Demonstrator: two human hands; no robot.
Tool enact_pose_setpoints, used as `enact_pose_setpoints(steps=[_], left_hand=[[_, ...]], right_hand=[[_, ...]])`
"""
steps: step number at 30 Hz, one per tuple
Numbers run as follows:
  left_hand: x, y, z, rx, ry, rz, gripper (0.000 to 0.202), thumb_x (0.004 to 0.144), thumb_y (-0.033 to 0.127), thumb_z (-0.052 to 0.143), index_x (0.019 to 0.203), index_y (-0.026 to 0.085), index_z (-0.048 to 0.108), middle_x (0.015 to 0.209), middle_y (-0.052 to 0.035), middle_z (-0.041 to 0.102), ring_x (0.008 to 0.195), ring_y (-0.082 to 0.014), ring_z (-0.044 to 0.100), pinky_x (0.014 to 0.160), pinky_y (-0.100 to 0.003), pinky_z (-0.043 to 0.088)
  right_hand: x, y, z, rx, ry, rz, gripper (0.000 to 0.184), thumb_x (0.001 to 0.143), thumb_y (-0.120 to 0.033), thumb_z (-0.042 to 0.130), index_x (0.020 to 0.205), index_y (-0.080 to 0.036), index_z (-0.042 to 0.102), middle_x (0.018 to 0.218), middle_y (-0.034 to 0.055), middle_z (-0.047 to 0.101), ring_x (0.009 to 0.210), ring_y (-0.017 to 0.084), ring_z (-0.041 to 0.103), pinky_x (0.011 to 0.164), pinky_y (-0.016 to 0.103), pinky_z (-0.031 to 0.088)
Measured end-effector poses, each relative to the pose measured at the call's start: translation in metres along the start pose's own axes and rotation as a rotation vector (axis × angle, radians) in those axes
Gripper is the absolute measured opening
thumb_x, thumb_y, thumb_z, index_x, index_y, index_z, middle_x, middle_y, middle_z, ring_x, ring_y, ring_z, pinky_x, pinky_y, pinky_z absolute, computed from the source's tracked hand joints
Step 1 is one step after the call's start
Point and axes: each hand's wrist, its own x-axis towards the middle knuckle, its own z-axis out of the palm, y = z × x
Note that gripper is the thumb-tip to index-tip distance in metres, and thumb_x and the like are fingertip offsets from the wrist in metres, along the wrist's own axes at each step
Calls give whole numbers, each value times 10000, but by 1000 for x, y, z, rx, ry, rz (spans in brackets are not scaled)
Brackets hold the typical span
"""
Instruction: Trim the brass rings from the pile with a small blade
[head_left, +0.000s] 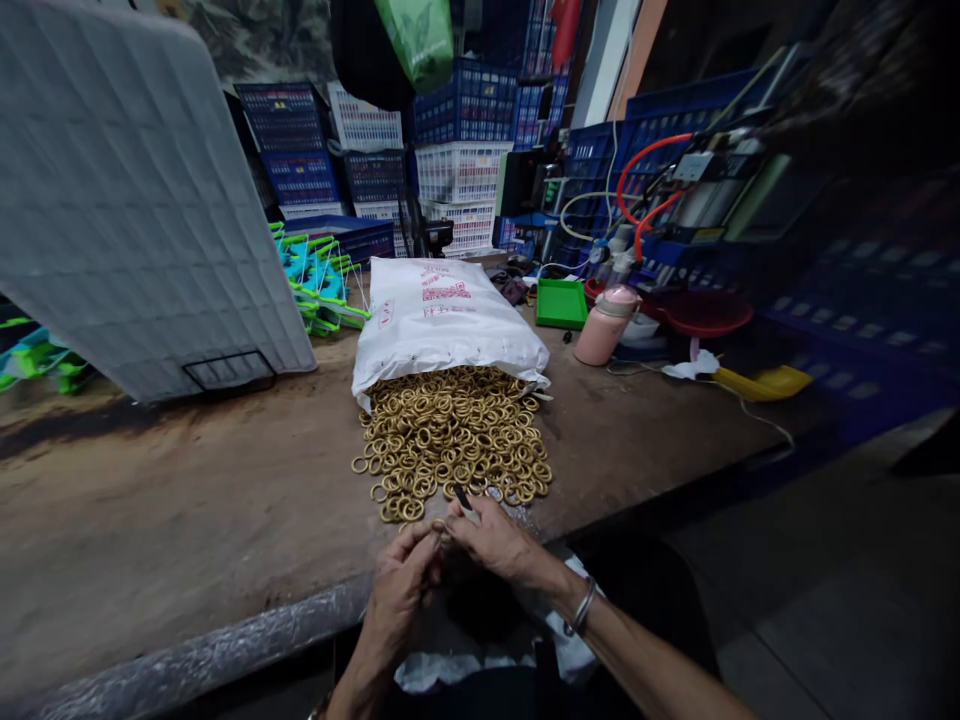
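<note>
A pile of brass-coloured rings spills from the mouth of a white woven sack lying on the table. My left hand is closed in a pinch just in front of the pile, with what looks like one small ring at its fingertips. Close against it, my right hand is closed around a slim tool with a black end and a paler part. The tool's working end is hidden by the fingers, so its kind does not show.
On the brown table a white padded panel stands at left beside green and blue plastic parts. At right are a pink bottle, a green tray and a pneumatic device. Stacked crates rise behind.
</note>
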Motion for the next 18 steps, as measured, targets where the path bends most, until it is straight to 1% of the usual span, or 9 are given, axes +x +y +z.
enact_pose_setpoints(steps=[2,4,8,11,14,16,18], left_hand=[[0,-2,2,38,-24,5,324,623,445,666,605,143,550,423,63,430,355,-36,306,359,-157,206],[-1,-2,5,66,-6,34,338,625,439,666,546,144,522,434,56,430,382,-44,326,384,-164,234],[-3,4,11,197,54,151,265,655,374,646,551,144,566,484,39,458,455,-75,382,449,-183,305],[-5,5,16,339,33,254,208,707,313,582,585,147,609,553,14,525,533,-104,446,522,-197,353],[-4,2,17,472,29,353,203,730,282,548,586,154,613,580,6,547,583,-121,478,569,-204,366],[-3,0,18,470,30,353,198,731,291,546,602,155,609,589,6,551,590,-123,485,573,-206,370],[-3,-3,18,401,29,306,188,728,310,548,641,154,607,609,5,561,585,-120,490,562,-205,373]], right_hand=[[0,2,0,25,-9,17,144,768,-265,452,662,-170,467,537,-72,367,502,63,325,495,179,274],[0,6,0,45,-7,35,152,769,-274,450,655,-174,451,533,-75,357,485,59,308,483,177,271],[-1,17,3,136,17,54,196,795,-331,433,673,-178,437,519,-77,371,460,58,311,463,175,276],[-1,27,7,186,34,72,262,826,-386,399,677,-175,442,488,-72,394,436,58,327,454,178,281],[0,31,8,186,46,84,249,826,-371,399,680,-175,449,476,-70,414,424,59,335,453,180,287],[1,31,6,173,57,77,211,810,-342,417,688,-174,456,492,-66,432,436,63,353,462,183,298],[0,27,4,143,75,65,185,795,-323,431,691,-173,460,515,-60,443,465,70,379,481,187,314]])
